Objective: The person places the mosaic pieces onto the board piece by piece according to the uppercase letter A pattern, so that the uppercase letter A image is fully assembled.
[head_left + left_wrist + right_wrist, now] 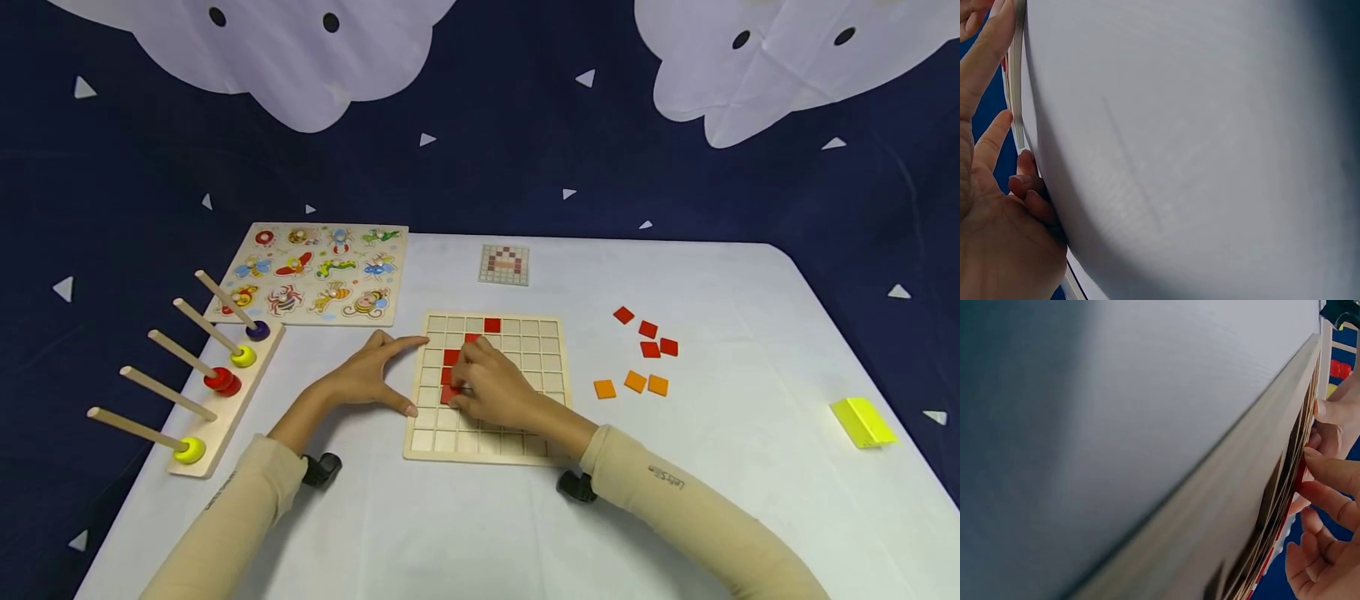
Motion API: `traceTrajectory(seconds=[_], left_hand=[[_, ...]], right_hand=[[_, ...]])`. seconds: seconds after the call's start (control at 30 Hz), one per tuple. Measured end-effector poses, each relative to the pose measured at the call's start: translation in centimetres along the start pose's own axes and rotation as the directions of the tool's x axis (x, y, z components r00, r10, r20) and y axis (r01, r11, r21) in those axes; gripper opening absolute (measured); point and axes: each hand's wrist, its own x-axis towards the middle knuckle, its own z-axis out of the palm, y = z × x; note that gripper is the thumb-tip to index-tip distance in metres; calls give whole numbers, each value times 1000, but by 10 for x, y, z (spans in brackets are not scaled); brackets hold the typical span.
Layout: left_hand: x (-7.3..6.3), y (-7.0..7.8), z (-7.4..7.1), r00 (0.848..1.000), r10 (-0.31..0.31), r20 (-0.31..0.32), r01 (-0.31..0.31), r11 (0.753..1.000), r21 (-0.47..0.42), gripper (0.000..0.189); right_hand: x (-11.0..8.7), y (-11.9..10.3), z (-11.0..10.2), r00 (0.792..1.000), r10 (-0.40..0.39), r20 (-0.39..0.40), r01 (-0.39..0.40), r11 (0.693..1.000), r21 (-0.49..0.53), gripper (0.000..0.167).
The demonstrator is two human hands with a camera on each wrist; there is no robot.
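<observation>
A wooden grid board lies flat at the middle of the table, with several red square tiles in its cells. My left hand spreads thumb and index finger along the board's left edge, fingertips right at the rim. Over the left half of the grid, my right hand bends down. In the right wrist view its thumb and index finger pinch a red tile low at the board's surface. Part of the red row is hidden beneath these fingers.
Loose red tiles and three orange tiles lie right of the board. Behind it sits a small pattern card. At left are an insect peg puzzle and a ring stacker. A yellow block stands far right.
</observation>
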Motion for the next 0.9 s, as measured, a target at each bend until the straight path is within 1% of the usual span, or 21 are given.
traceTrajectory(seconds=[0.13, 0.3, 0.4, 0.5, 0.57, 0.7, 0.9], left_hand=[[2, 2, 0, 1000, 4, 0, -4, 1000, 4, 111], [3, -1, 1, 1000, 4, 6, -4, 1000, 7, 111], [2, -4, 2, 1000, -3, 8, 3, 1000, 12, 111], [1, -5, 4, 1000, -6, 6, 6, 1000, 8, 111], [1, -6, 4, 1000, -5, 4, 5, 1000, 3, 111], [1, -5, 5, 1000, -6, 1, 6, 1000, -2, 112], [1, -3, 3, 1000, -15, 0, 15, 1000, 4, 112]], right_hand=[[0, -3, -2, 999, 32, 12, -32, 999, 18, 15], [-2, -7, -3, 997, 68, 31, -68, 998, 3, 16], [-5, -5, -4, 996, 77, 42, -77, 997, 5, 24], [-12, -1, -7, 995, 92, 34, -93, 995, 35, 35], [-19, 4, -9, 994, 104, 15, -105, 993, 54, 38], [-37, 19, -17, 990, 136, -36, -133, 989, 70, 39], [-65, 56, -36, 980, 173, -100, -169, 984, 52, 40]])
